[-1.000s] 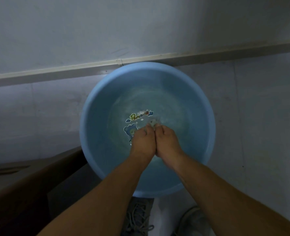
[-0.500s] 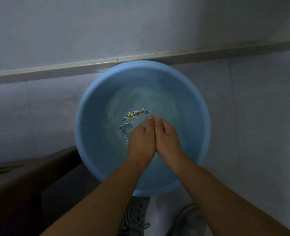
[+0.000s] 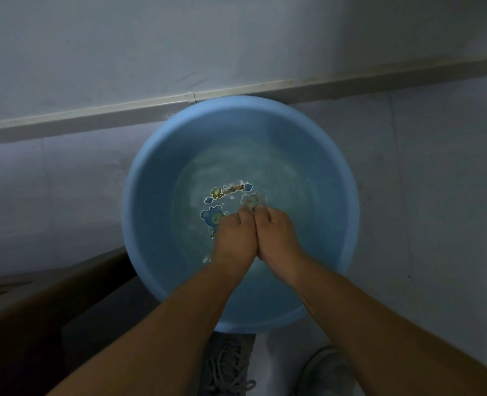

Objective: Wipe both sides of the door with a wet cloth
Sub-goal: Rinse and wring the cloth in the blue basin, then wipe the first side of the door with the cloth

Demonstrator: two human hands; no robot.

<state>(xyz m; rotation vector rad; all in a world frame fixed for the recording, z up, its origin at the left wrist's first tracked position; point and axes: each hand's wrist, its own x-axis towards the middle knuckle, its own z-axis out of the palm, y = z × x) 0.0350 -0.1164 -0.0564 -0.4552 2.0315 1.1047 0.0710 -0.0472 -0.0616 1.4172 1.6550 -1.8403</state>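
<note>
A round blue basin (image 3: 139, 195) holding water stands on the floor against the wall, with a cartoon sticker (image 3: 216, 207) on its bottom. Both my hands are inside it, pressed side by side. My left hand (image 3: 233, 238) and my right hand (image 3: 276, 235) have their fingers curled over a small pale wet cloth (image 3: 252, 202), a bit of which sticks out beyond the fingertips. Most of the cloth is hidden under my hands. No door is in view.
A pale baseboard (image 3: 94, 112) runs along the wall behind the basin. A dark brown wooden edge (image 3: 51, 292) lies at the lower left. My shoes (image 3: 228, 364) show below the basin on the tiled floor (image 3: 422, 195).
Half a second ago my fingers lay stretched forward together; now they are curled again over the cloth, and a bit of it shows in front of them.
</note>
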